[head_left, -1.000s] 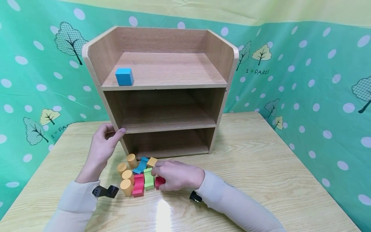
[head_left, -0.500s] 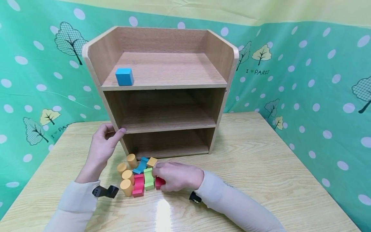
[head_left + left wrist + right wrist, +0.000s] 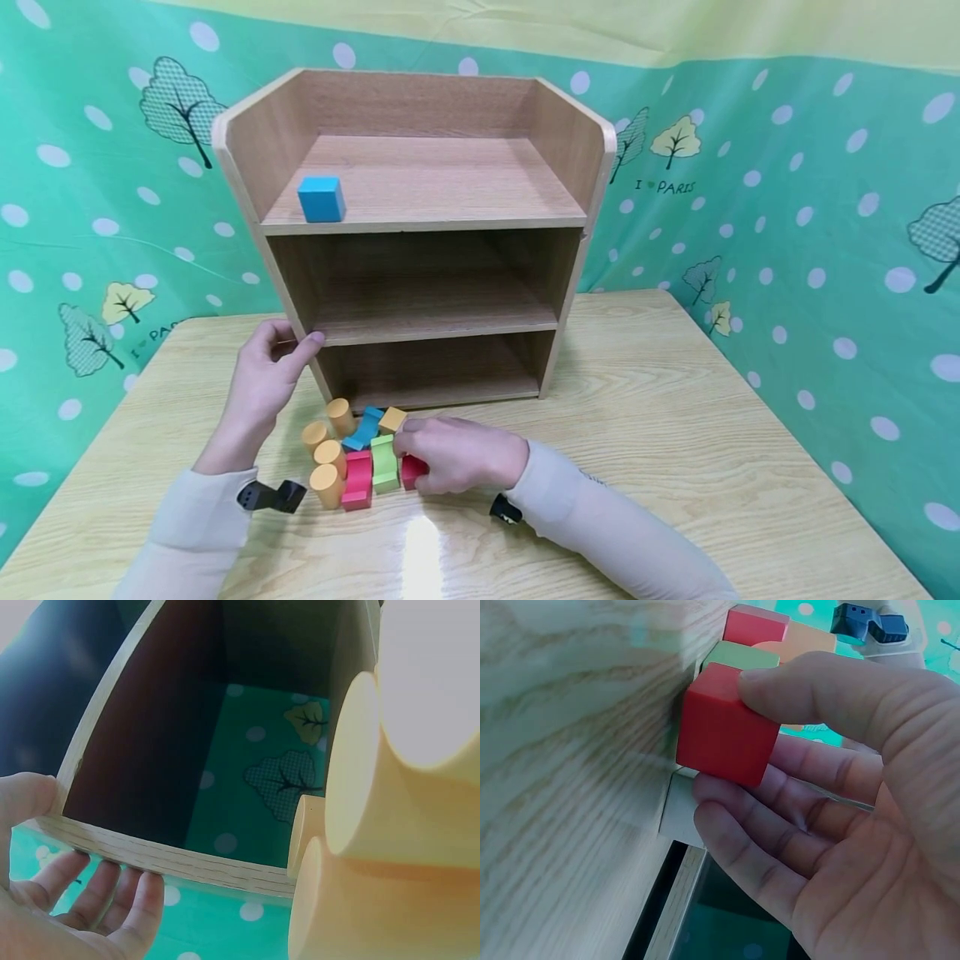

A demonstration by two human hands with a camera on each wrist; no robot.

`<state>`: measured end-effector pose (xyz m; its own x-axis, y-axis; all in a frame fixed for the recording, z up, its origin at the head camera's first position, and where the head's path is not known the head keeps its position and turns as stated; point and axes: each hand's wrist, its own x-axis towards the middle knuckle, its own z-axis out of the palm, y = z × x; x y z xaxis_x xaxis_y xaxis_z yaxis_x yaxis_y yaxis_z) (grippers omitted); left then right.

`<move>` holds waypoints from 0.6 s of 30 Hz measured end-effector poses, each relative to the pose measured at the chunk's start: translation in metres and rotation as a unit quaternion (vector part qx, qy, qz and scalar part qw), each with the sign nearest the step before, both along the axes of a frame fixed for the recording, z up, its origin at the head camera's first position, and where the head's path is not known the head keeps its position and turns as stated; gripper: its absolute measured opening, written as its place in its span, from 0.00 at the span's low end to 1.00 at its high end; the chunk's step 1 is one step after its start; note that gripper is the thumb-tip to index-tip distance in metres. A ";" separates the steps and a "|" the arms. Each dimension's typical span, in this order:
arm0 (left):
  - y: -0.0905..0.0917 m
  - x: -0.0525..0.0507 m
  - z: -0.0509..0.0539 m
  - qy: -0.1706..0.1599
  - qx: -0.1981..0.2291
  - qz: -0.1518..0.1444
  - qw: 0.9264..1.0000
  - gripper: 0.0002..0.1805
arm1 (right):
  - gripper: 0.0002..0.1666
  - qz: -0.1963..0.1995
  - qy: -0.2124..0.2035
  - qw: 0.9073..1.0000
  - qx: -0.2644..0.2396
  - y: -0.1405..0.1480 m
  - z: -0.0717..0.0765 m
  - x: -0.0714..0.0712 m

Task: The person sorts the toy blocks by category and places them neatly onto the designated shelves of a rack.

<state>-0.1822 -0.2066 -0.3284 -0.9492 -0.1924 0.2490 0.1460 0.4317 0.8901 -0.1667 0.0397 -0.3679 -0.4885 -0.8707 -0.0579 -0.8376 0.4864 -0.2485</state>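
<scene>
A wooden shelf unit (image 3: 420, 226) stands on the table. My left hand (image 3: 258, 379) holds its left side panel near the middle board; in the left wrist view the thumb lies on one side of the panel edge (image 3: 180, 859) and the fingers on the other. My right hand (image 3: 461, 454) pinches a red cube (image 3: 724, 731) between thumb and fingers, low over the table at the right end of a block group. Left of that cube are a green curved block (image 3: 385, 463) and a red curved block (image 3: 357, 481).
Several tan cylinders (image 3: 327, 483) stand at the group's left side. Behind are a blue curved block (image 3: 365, 428) and a tan block (image 3: 392, 419). A blue cube (image 3: 322, 200) sits on the top shelf's front left. Green patterned cloth (image 3: 787, 208) hangs around the table.
</scene>
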 end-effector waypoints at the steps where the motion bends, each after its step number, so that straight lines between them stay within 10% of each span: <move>1: 0.000 0.000 0.000 0.002 0.000 0.000 1.000 0.26 | 0.12 -0.001 0.000 1.000 -0.001 0.000 0.000 0.000; 18: 0.000 0.002 0.001 0.002 0.001 -0.005 1.000 0.26 | 0.15 -0.013 -0.022 1.000 -0.010 0.006 0.011 -0.002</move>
<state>-0.1806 -0.2067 -0.3274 -0.9501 -0.1843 0.2516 0.1527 0.4284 0.8906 -0.1687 0.0457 -0.3565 -0.5080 -0.8590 -0.0634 -0.8130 0.5025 -0.2943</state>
